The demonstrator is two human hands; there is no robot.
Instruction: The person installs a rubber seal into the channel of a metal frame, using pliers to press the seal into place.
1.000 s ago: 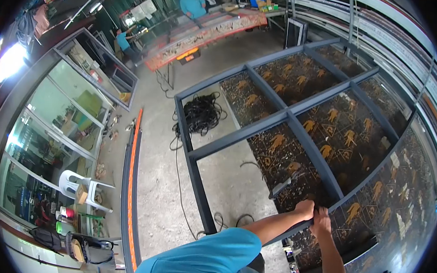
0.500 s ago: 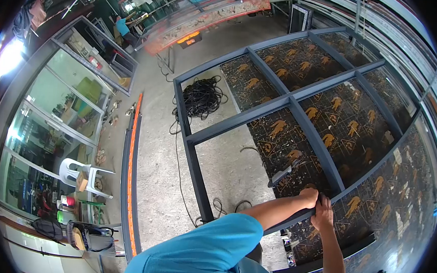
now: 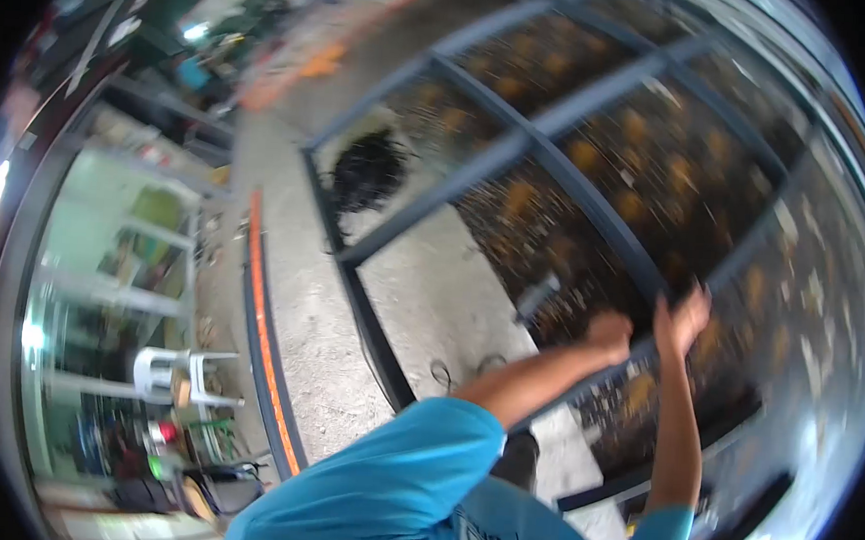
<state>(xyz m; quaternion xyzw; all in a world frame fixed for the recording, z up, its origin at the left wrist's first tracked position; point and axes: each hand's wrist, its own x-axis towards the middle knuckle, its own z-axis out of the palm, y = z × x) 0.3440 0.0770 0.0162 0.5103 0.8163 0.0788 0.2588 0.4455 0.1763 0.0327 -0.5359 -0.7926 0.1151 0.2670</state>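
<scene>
A large grey metal frame (image 3: 595, 206) with crossbars spreads out in front of me. My left hand (image 3: 609, 338) is closed in a fist at its near bar, just inside the edge; whatever it may hold is hidden. To the right, my right hand (image 3: 683, 320) rests at the same bar, near the joint with a crossbar. Its thumb stands apart from its fingers, though motion blurs them. A small grey tool-like piece (image 3: 538, 298) lies on the dark patterned sheet (image 3: 647, 159) beneath the frame, left of my fist.
On the concrete floor (image 3: 314, 347) sits a coil of black cable (image 3: 367, 170) inside the frame's far left opening. A long orange-and-dark bar (image 3: 263, 319) lies to the left. Beyond it are a white plastic chair (image 3: 156, 372) and glass panels. People in blue work at the back.
My view has turned and become blurred. My hands have drawn apart: the right has moved upward and rightward along the bar, and its thumb now stands out.
</scene>
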